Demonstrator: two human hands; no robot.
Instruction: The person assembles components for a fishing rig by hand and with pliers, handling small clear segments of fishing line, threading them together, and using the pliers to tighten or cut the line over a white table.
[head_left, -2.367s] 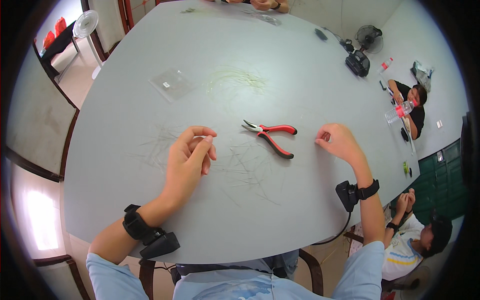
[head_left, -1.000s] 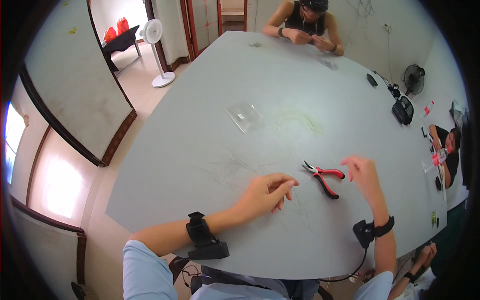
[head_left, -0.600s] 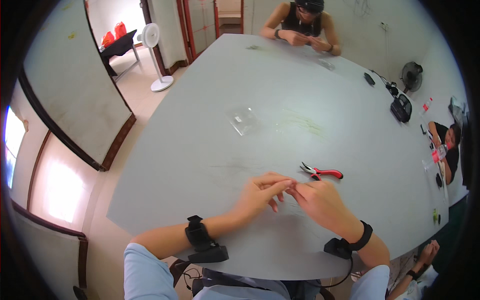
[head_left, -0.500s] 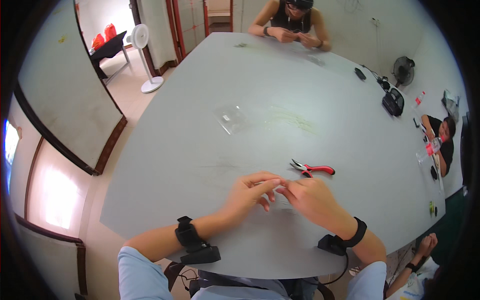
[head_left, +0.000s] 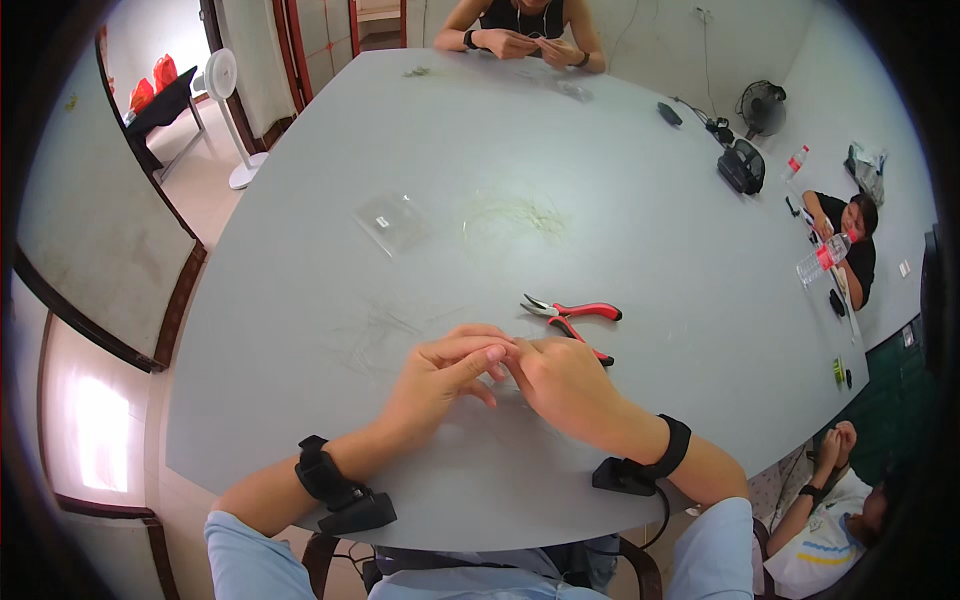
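Observation:
My left hand (head_left: 438,372) and my right hand (head_left: 570,378) meet at the fingertips over the near part of the grey table (head_left: 640,430). Thumb and fingers of the left are pinched together, its lower fingers curled loosely. The right hand is closed too, its knuckles turned up. Whatever lies between the fingertips is too small and blurred to make out. Just beyond my right hand rests a pair of pliers (head_left: 572,312) with red and black handles, jaws pointing left. Faint thin clear strands (head_left: 390,320) lie on the table left of the pliers.
Farther off lie a clear plastic bag (head_left: 392,222) and a loose spread of pale green strands (head_left: 530,215). A black case (head_left: 741,166) and a plastic bottle (head_left: 826,258) stand along the right side. Co-workers sit at the far edge and on the right. A white fan (head_left: 222,110) stands beyond the table's left edge.
The whole view has shifted, so the table and things on it appear farther left and slightly higher. More of the pliers shows. My hands stay joined at the fingertips.

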